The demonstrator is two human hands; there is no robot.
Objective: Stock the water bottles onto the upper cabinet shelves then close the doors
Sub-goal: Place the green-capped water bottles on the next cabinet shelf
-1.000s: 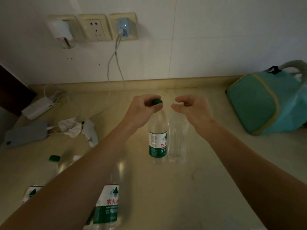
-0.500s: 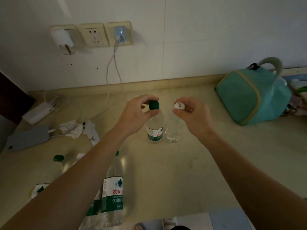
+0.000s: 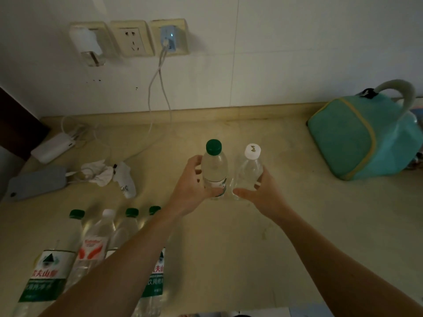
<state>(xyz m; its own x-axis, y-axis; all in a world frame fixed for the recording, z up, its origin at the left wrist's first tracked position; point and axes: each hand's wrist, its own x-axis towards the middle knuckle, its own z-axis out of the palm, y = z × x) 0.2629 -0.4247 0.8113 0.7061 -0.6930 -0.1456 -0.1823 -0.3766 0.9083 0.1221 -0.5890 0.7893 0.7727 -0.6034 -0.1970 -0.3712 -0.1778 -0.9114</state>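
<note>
The left hand (image 3: 192, 188) wraps the lower body of the green-capped bottle (image 3: 214, 170), its grip closed around the label with the thumb in front. The right hand (image 3: 258, 191) grips the white-capped bottle (image 3: 249, 170) the same way, fingers around its far side and thumb across the base. The 2 bottles stand upright, just beside each other, over the middle of the beige counter (image 3: 297, 225); whether their bottoms touch it cannot be told. At the near left edge stands a row of 4 more bottles (image 3: 91, 243), 3 with green caps and 1 with a white cap and a red label, partly hidden behind the left forearm. A teal bag (image 3: 357, 138) sits at the right against the wall. On the left lie a grey phone (image 3: 36, 183), a white power bank (image 3: 52, 147) and crumpled paper (image 3: 98, 172). A cable (image 3: 160, 88) hangs from a wall socket (image 3: 169, 37) to the counter.
</note>
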